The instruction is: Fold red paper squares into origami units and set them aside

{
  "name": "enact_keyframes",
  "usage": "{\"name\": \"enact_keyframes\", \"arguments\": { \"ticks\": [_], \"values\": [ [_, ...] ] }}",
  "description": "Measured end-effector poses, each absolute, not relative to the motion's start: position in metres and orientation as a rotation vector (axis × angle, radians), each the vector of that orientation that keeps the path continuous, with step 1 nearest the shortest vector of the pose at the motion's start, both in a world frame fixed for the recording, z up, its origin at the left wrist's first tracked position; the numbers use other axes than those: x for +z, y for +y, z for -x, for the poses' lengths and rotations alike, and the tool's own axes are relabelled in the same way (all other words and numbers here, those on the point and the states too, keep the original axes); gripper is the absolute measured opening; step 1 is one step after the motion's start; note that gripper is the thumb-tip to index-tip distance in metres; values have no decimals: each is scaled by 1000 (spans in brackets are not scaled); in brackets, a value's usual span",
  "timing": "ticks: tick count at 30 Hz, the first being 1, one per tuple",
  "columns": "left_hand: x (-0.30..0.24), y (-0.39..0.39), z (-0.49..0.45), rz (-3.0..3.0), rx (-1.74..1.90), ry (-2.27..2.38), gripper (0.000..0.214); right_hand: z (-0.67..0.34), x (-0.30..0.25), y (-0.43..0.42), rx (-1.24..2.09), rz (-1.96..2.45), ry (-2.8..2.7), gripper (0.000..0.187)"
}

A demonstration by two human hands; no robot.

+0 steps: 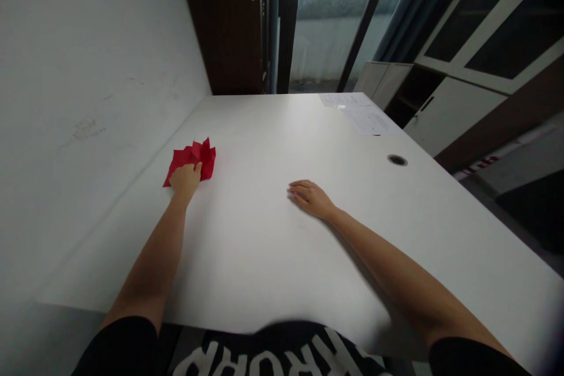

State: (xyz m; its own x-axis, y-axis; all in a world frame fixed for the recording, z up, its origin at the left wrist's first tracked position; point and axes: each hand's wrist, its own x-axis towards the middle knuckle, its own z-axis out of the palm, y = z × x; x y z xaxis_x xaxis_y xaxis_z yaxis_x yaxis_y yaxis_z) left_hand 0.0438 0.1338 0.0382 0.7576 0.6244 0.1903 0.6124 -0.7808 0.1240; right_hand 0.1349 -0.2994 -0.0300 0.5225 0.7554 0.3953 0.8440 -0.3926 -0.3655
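Observation:
A crumpled red cloth [194,155], with jagged-looking edges, is bunched on the white table [247,247] near the wall. My left hand [185,179] is closed over its near side, with part of the cloth hidden beneath the fingers. To the right, my right hand [311,198] rests palm down on the bare tabletop, fingers stretched out toward the left. Nothing is in the right hand, and it lies well apart from the cloth.
A white wall [97,100] runs along the table's left side. Papers [365,119] lie at the far right corner, and a round cable hole [397,160] sits near the right edge. Beyond stand a white cabinet [458,114] and a window [335,29].

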Motion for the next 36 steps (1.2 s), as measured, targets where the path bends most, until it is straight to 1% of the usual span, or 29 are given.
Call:
{"name": "enact_keyframes", "arguments": {
  "ticks": [2,4,6,8,10,13,15,17,19,21,25,28,30,34,36],
  "values": [
    [43,131,-44,-2893,388,1011,57,-135,-30,-299,-222,2237,-1294,38],
    [52,125,-42,-2929,528,967,54,-135,-30,-299,-224,2237,-1290,38],
    [63,112,-41,-2982,726,832,48,-134,-30,-298,-222,2237,-1288,38],
    [72,90,-41,-3019,803,607,40,-134,-29,-298,-214,2233,-1285,39],
    [74,60,-41,-3033,727,279,32,-133,-27,-299,-224,2229,-1252,39],
    [61,11,-40,-2983,496,-266,21,-135,-22,-303,-291,2236,-1133,42],
    [44,-15,-39,-2923,322,-588,20,-137,-19,-307,-351,2248,-1063,48],
    [26,-31,-37,-2855,158,-825,24,-140,-17,-311,-390,2270,-1041,59],
    [12,-38,-34,-2809,64,-868,29,-143,-16,-314,-389,2302,-1084,68],
    [3,-38,-32,-2775,38,-816,36,-144,-16,-315,-360,2324,-1167,70],
    [1,-34,-28,-2694,4,-799,45,-144,-18,-313,-255,2253,-1376,55],
    [3,-32,-28,-2642,-49,-820,42,-142,-20,-310,-171,2209,-1482,46],
    [3,-30,-30,-2598,-19,-774,38,-141,-22,-310,-120,2210,-1502,43],
    [-3,-20,-37,-2580,182,-545,38,-142,-26,-310,-68,2204,-1499,40],
    [-7,-11,-42,-2612,190,-515,40,-143,-28,-310,-70,2210,-1475,41]
  ]
}}
